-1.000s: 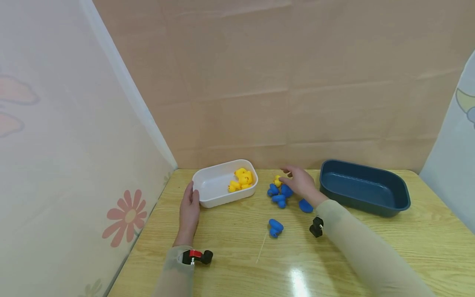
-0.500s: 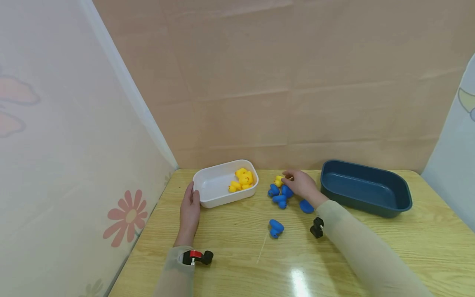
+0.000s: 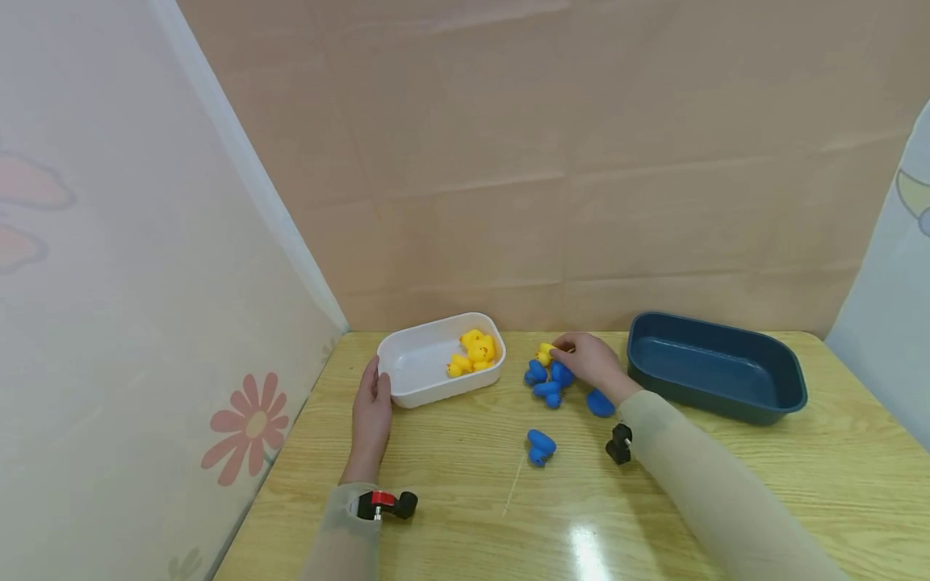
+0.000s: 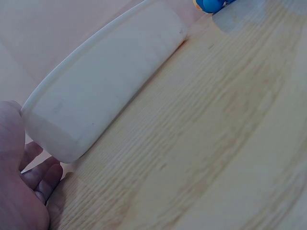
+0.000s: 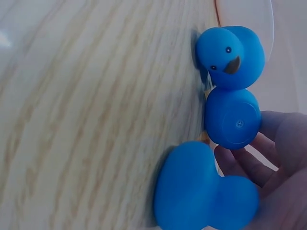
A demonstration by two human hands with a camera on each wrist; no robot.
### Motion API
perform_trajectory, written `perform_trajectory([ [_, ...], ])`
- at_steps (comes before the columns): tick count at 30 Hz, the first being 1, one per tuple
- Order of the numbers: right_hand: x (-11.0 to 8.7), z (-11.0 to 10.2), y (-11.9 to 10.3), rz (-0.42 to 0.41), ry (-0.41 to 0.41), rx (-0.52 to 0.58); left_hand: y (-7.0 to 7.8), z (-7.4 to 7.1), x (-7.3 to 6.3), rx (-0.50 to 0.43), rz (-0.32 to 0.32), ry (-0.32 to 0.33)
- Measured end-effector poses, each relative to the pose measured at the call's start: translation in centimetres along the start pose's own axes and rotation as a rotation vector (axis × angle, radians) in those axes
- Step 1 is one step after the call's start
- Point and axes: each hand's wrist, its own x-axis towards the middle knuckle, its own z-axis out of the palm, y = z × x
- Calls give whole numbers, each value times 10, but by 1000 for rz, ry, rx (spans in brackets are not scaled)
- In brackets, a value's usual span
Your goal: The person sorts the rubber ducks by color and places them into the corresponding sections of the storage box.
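My left hand (image 3: 372,415) holds the left end of a white plastic tub (image 3: 421,397), fingers along its end wall and thumb at the near corner. Several yellow rubber ducks (image 3: 479,350) lie at the tub's right end. Behind a cluster of blue rubber ducks (image 3: 546,390), my right hand (image 3: 592,359) pinches another yellow rubber duck (image 3: 543,353) between thumb and fingers. The right wrist view shows a blue duck (image 5: 240,120) with its flat base facing the camera, close by the fingers (image 5: 254,165); the yellow duck is hidden there.
A dark blue tub (image 3: 715,367) stands at the back right. One blue duck (image 3: 540,446) lies apart nearer the front, and another (image 3: 600,403) is under the right wrist. A brown cloth backdrop (image 3: 465,202) rises behind the wooden table (image 3: 450,500).
My right hand's fingers have closed in on the yellow duck behind the blue ones. The left hand stays at the white tub, and the ducks inside lie as before.
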Motion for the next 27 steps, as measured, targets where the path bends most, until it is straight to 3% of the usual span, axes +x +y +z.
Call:
perform_trajectory([
  [11,1,1,-2,7,65,-65,0,0,1,4,-18,4],
  [27,1,1,-10,-30,180,-61,0,0,0,4,-13,2],
])
